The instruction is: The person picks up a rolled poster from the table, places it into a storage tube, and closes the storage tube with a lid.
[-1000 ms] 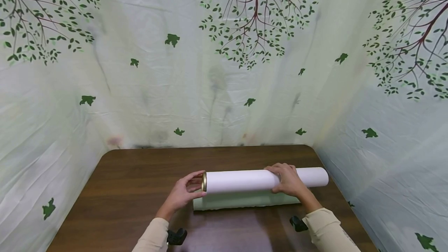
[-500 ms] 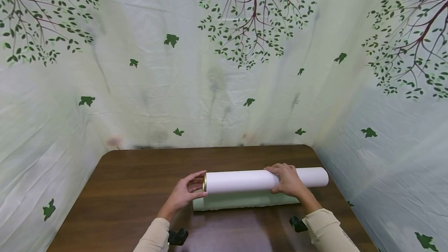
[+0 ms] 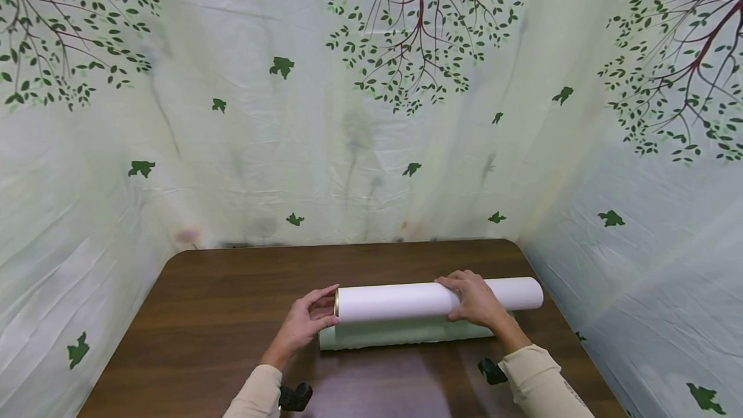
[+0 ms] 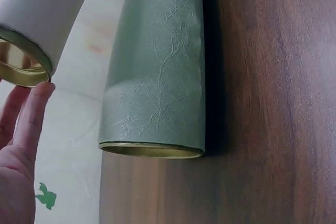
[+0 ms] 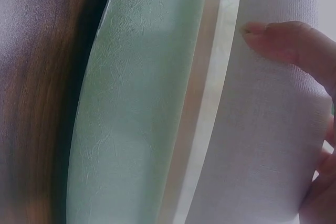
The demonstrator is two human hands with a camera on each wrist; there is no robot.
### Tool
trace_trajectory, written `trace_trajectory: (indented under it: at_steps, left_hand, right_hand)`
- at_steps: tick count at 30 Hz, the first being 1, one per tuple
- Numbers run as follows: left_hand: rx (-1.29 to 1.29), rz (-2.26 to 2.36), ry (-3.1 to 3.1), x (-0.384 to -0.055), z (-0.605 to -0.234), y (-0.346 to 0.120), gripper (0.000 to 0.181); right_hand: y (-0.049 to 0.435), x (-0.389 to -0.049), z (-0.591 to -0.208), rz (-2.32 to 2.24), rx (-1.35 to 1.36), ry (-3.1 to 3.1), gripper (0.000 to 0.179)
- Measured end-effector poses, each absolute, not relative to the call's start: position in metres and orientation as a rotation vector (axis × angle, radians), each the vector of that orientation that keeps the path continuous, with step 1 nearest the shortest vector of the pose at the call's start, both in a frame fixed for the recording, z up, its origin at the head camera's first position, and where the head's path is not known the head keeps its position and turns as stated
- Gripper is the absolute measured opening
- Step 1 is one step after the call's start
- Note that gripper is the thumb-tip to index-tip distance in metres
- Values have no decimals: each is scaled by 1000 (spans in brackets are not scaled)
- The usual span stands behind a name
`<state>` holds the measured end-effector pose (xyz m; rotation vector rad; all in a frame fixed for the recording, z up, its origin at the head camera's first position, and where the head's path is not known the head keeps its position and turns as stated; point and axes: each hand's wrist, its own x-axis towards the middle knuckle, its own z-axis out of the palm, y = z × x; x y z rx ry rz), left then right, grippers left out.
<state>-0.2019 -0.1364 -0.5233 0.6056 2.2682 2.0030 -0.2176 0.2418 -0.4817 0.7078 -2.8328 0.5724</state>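
Note:
A long white tube (image 3: 383, 303) with a gold-coloured metal rim lies crosswise between both hands, raised off the table. My left hand (image 3: 300, 321) holds its left end, thumb and fingers at the rim; the left wrist view shows a fingertip against the hollow end (image 4: 44, 72). Further right, my right hand (image 3: 477, 302) grips the tube from above, with the thumb (image 5: 278, 40) on the near side. A wrinkled pale green tube (image 3: 400, 332) rests on the table just nearer to me. In the right wrist view a gap separates the two tubes.
The brown wooden table (image 3: 232, 289) has rounded far corners. Pale curtains (image 3: 348, 166) printed with trees and leaves hang behind it and on both sides. Black wrist devices (image 3: 296, 397) sit below each hand.
The white tube has shifted very slightly left, and its left opening shows a little less. Both hands keep their hold. The green tube stays in place.

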Motion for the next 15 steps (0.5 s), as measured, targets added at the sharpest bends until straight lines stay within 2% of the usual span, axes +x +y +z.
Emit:
trace_trajectory:
  at_steps: [7, 15]
  left_hand:
    - [463, 2017, 2321, -199, -522, -133, 59]
    - [442, 2082, 2302, -199, -520, -125, 60]
  right_hand:
    - [241, -218, -485, 571, 731, -2787, 68]
    - [243, -217, -481, 631, 712, -2792, 69]
